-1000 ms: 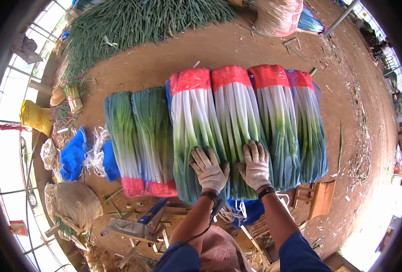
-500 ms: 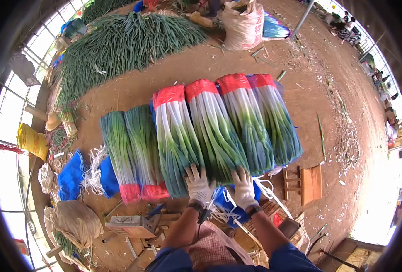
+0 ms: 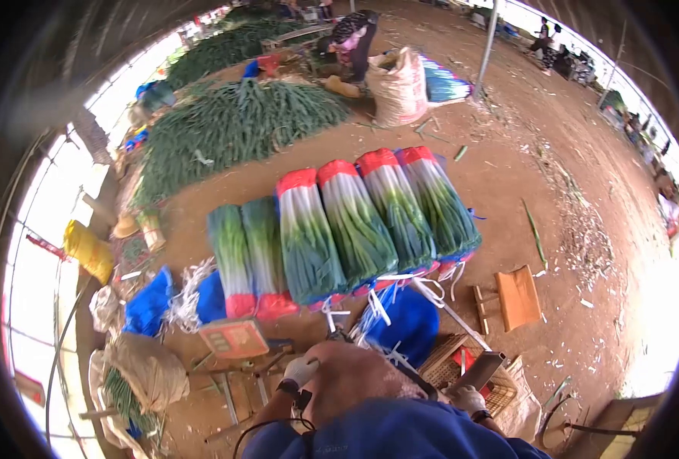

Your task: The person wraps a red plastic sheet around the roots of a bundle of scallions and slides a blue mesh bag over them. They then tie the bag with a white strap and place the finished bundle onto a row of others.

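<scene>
The leek bundles [image 3: 355, 222] ran from white stalks into deep green leaves, with a red wrap at one end of each. White straps [image 3: 385, 294] lay against a bright blue bag [image 3: 412, 325]. The left hand [image 3: 300, 373] and right hand [image 3: 466, 398] wore white gloves, and the sleeves [image 3: 385, 436] were dark blue. The stool [image 3: 517, 297] was orange-brown, the sack [image 3: 87, 251] yellow and the floor [image 3: 508, 176] reddish brown.

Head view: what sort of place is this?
Probably a farm packing shed for green onions: bagged bundles lie in a row on the dirt floor, a big loose pile lies beyond, and clear sheeting forms the wall.
</scene>
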Motion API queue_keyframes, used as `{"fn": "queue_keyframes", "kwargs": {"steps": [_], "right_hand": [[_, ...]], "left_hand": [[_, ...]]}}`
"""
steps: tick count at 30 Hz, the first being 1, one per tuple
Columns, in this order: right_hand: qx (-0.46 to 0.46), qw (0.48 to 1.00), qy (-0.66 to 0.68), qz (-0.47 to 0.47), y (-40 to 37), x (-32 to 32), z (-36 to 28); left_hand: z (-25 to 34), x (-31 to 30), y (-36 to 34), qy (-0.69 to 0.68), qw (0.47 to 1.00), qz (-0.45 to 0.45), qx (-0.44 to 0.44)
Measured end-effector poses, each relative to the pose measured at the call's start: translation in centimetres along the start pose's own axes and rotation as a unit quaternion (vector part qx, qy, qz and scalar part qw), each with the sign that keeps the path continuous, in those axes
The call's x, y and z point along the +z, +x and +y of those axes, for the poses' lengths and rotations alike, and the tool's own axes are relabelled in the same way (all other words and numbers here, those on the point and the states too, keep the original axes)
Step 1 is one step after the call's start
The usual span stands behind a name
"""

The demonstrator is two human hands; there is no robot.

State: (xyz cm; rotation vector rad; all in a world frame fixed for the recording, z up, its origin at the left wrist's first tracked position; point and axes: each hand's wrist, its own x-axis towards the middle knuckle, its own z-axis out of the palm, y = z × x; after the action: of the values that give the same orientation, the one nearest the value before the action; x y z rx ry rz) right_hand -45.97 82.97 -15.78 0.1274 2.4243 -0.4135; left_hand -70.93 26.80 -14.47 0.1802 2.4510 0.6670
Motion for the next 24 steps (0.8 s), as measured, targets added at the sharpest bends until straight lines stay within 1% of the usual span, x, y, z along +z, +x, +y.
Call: {"fn": "queue_keyframes", "kwargs": {"steps": [2, 3, 4, 5, 6, 7, 9, 10, 11, 13, 14, 15, 16, 18, 21, 24], "right_hand": [[0.075, 0.994, 0.071, 0.038, -3.1, 1.2, 1.6], [0.114, 0.986, 0.106, 0.057, -4.2, 1.1, 2.1], [0.107, 0.987, 0.103, 0.052, -4.8, 1.3, 2.4], [0.105, 0.988, 0.102, 0.048, -5.7, 1.3, 2.7], [0.104, 0.988, 0.101, 0.048, -6.2, 1.3, 3.2], [0.095, 0.989, 0.105, 0.045, -6.3, 1.1, 3.6], [0.081, 0.99, 0.112, 0.035, -6.3, 1.0, 4.6], [0.074, 0.99, 0.115, 0.029, -6.7, 1.1, 5.0], [0.08, 0.985, 0.133, 0.069, -6.8, 0.9, 4.8], [0.084, 0.981, 0.146, 0.093, -6.6, -0.4, 4.5], [0.088, 0.979, 0.153, 0.103, -6.9, -0.7, 4.2], [0.088, 0.971, 0.188, 0.122, -7.0, -0.8, 4.3], [0.086, 0.971, 0.184, 0.128, -7.2, -1.4, 3.9], [0.071, 0.959, 0.222, 0.16, -8.1, -2.0, 3.5], [0.072, 0.952, 0.256, 0.151, -9.3, -1.4, 3.3], [0.014, 0.98, 0.163, 0.11, -10.9, 0.2, 4.1]], "left_hand": [[-0.9, 2.2, -6.7, -0.074, 0.992, -0.006, -0.1], [-0.1, 2.5, -10.1, -0.113, 0.983, -0.008, -0.145], [2.9, 1.5, -14.3, -0.183, 0.96, -0.029, -0.208], [-1.3, 6.1, -16.0, -0.148, 0.973, -0.047, -0.169], [0.7, 5.7, -19.5, -0.174, 0.974, -0.076, -0.125], [-1.3, 8.5, -21.7, -0.168, 0.971, -0.112, -0.126], [-3.7, 15.0, -26.0, -0.157, 0.98, -0.11, -0.047], [-3.5, 16.2, -28.2, -0.174, 0.975, -0.133, -0.046], [-2.8, 16.9, -30.0, -0.194, 0.966, -0.163, -0.06], [-2.1, 18.1, -32.6, -0.221, 0.95, -0.205, -0.077], [-2.0, 18.5, -33.5, -0.228, 0.945, -0.22, -0.081], [-1.9, 18.6, -34.1, -0.231, 0.941, -0.231, -0.084], [-1.9, 18.7, -34.7, -0.233, 0.938, -0.241, -0.085], [-2.3, 18.5, -35.2, -0.233, 0.935, -0.256, -0.079], [-3.0, 18.1, -35.7, -0.226, 0.932, -0.275, -0.073], [-4.0, 16.9, -35.9, -0.218, 0.933, -0.285, -0.038]]}}
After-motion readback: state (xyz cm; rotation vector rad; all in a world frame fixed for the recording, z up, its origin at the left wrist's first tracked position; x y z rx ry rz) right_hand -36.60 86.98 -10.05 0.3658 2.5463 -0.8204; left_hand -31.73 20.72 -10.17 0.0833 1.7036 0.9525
